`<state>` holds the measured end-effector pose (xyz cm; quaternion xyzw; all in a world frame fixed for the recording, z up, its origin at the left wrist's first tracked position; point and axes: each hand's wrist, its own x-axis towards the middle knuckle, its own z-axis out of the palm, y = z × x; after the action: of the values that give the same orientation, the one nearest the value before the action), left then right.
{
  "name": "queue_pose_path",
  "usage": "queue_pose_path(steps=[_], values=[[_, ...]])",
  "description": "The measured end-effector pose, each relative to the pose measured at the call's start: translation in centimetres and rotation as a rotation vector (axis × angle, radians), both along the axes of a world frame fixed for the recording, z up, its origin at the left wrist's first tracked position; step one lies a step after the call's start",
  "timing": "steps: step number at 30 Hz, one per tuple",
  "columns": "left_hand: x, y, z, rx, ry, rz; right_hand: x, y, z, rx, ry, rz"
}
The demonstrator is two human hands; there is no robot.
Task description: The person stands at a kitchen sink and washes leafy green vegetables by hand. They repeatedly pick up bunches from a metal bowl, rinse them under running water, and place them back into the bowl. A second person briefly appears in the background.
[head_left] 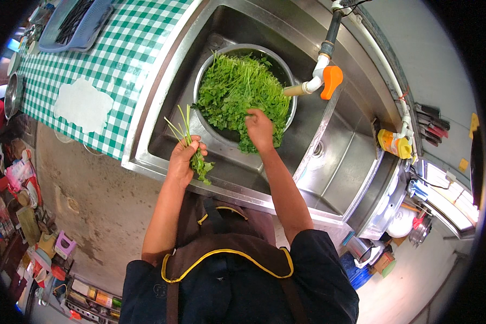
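My left hand (184,160) is closed around a small bunch of coriander-like greens (201,166), above the sink's near left edge. Pale stems stick up past the fingers, and the leaves hang below the palm. A round metal basin (196,81) stands in the larger bowl of the steel sink (170,89). Heaped inside it are the same leafy greens (235,89), stems mostly at the far right side. Over the near part of the heap is my right hand (260,130), its fingers curled in against the leaves; whatever they hold is hidden.
A pipe tap (308,86) with an orange handle (332,82) reaches over the basin's right rim. The second sink bowl (337,156) lies to the right, beyond a divider. At left, a green checked tablecloth (129,48) carries a blue basket (73,27). Knives (433,124) hang at far right.
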<state>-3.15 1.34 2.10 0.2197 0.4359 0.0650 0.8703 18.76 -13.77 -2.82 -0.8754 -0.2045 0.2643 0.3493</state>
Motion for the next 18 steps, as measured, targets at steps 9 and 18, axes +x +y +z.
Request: queue_pose_path(steps=[9,18], values=[[0.3,0.1,0.5,0.013,0.022,-0.024,4.5,-0.1,-6.1,0.046,0.313,-0.186],[0.3,0.9,0.2,-0.013,0.015,-0.042,4.2,-1.1,-4.3,0.076,0.255,-0.205]])
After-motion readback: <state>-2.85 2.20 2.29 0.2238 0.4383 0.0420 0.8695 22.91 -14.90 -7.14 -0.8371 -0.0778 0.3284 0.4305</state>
